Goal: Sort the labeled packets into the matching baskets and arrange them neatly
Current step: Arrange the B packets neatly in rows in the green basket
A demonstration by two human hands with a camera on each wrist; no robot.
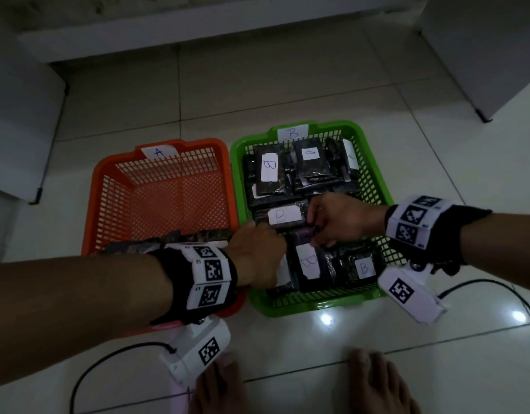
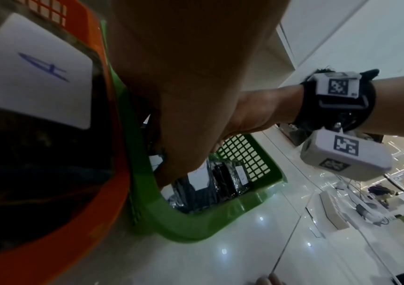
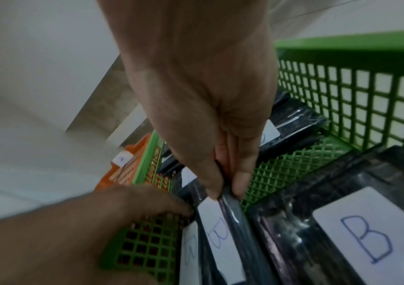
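Right hand (image 3: 196,92) pinches top edge of a dark glossy B-labelled packet (image 3: 222,237) standing in green mesh plastic basket (image 3: 356,100); left hand (image 1: 254,252) beside it, finger state unclear; advise seating packet upright, label outward.

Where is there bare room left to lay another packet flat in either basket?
The orange basket is mostly bare mesh from its A-tagged far wall to the packets along its near edge. The green basket is crowded throughout; the right hand pinches a standing packet, and the left hand reaches in beside it.
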